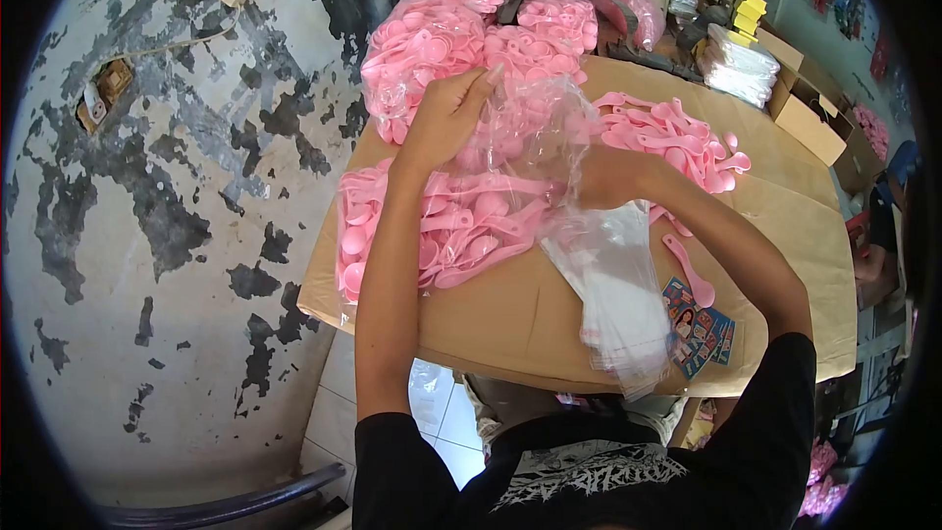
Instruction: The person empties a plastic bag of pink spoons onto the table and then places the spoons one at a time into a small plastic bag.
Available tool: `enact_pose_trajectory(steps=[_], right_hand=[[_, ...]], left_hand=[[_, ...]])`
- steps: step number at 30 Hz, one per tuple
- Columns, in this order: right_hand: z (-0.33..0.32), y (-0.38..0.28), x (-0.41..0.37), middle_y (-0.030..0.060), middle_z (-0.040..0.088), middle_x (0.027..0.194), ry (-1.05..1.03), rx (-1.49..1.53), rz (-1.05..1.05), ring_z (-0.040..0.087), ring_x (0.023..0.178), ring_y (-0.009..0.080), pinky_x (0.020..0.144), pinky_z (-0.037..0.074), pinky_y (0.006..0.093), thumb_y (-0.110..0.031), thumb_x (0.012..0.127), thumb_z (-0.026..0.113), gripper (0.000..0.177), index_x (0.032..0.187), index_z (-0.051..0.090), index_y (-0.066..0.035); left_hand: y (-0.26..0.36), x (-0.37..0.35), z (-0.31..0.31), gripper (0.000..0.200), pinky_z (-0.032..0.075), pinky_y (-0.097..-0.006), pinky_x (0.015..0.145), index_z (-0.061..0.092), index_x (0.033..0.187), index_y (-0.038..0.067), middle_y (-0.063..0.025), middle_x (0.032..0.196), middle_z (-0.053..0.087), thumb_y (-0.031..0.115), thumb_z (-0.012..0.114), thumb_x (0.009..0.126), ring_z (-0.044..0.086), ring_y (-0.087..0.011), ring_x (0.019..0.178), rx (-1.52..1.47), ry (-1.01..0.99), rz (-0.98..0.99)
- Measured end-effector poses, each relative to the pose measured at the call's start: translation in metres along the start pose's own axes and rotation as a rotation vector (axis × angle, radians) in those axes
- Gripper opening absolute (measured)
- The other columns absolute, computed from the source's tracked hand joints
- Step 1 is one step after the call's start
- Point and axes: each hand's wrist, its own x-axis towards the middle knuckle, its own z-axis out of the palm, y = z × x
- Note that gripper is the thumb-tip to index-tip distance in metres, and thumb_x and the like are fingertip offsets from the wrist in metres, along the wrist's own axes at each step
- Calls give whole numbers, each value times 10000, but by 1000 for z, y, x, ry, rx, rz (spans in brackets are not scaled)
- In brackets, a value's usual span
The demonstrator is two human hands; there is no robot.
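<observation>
My left hand [446, 118] is closed, pinching the edge of a clear plastic bag [561, 118] above the table. At the bag's other side is my right hand [605, 177], partly behind the clear film, its fingers hidden. Beneath and left of the hands lies a large clear bag of pink spoons [461, 226]. Loose pink spoons [672, 137] are heaped beyond my right forearm, and a single spoon [692, 270] lies nearer to me. Flat clear bags [618, 299] are fanned out beside printed cards [699, 329] near the front edge.
Filled bags of pink spoons [427, 49] are piled at the back left of the brown-covered table [500, 319]. At the back right are a stack of white packets [738, 67] and a cardboard box [810, 118]. A peeling wall [186, 236] stands left. Another person's arm [868, 260] shows far right.
</observation>
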Motion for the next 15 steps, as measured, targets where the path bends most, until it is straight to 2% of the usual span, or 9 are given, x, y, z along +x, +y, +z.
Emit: enact_pose_trajectory(steps=[2, 5, 6, 8, 10, 11, 13, 14, 15], right_hand=[[-19, 0, -13, 220, 658, 973, 101, -3, -108, 635, 856, 387, 780, 481, 490, -197, 891, 606, 287, 1112, 631, -15], [-50, 2, -24, 204, 655, 1008, -64, -38, 185, 630, 858, 369, 778, 483, 461, -219, 884, 624, 315, 1113, 618, -2], [-68, -3, -32, 177, 649, 933, -88, -87, 286, 626, 806, 344, 740, 484, 444, -232, 879, 640, 317, 1071, 609, 19], [-85, 1, -56, 170, 587, 938, 117, 7, 217, 573, 907, 326, 832, 461, 423, -163, 842, 655, 288, 1073, 590, -3], [-121, -2, -77, 159, 585, 930, -10, -30, 388, 574, 921, 327, 840, 460, 418, -125, 817, 669, 298, 1080, 594, -7], [-121, 9, -89, 155, 585, 928, 103, -186, 343, 575, 921, 323, 837, 461, 414, -120, 807, 680, 320, 1094, 594, -7], [-118, 18, -108, 145, 585, 926, 319, -489, 247, 577, 920, 316, 831, 464, 404, -109, 788, 700, 365, 1121, 594, -7], [-117, 16, -104, 149, 602, 945, 405, -530, 178, 588, 935, 307, 847, 470, 408, -95, 790, 712, 328, 1094, 618, -15], [-113, 13, -96, 157, 608, 956, 325, -289, 212, 591, 950, 308, 857, 470, 411, -93, 796, 709, 306, 1081, 627, -17]], left_hand=[[0, 0, 0, 426, 358, -253, 589, 644, 853, -8, 27, 642, 450, 344, 498, 1043, 392, -65, 626, -16, 0, -1], [6, -1, 1, 417, 338, -250, 579, 610, 835, -6, 36, 653, 419, 339, 502, 1043, 357, -59, 634, -25, 22, -13], [5, 0, 1, 426, 362, -263, 579, 609, 830, -12, 11, 637, 450, 343, 503, 1041, 396, -72, 620, -16, 24, -5], [1, 1, 0, 446, 409, -288, 578, 608, 820, -24, -39, 604, 512, 352, 506, 1035, 476, -96, 591, 6, 34, 4], [0, 0, 0, 423, 346, -263, 570, 580, 810, -8, 18, 638, 423, 340, 508, 1040, 377, -68, 620, -32, 43, 6], [1, 0, -1, 413, 314, -250, 567, 566, 805, 0, 46, 654, 379, 334, 509, 1042, 327, -55, 635, -53, 50, 6], [2, -1, -3, 415, 314, -253, 566, 565, 803, 1, 46, 653, 378, 336, 509, 1042, 326, -56, 634, -51, 51, 20], [3, -1, -2, 416, 314, -254, 565, 565, 802, 1, 45, 653, 377, 337, 510, 1041, 325, -56, 633, -51, 45, 28], [3, -1, -1, 417, 314, -254, 565, 565, 802, 1, 44, 653, 379, 338, 509, 1042, 325, -56, 633, -57, 47, 34]])
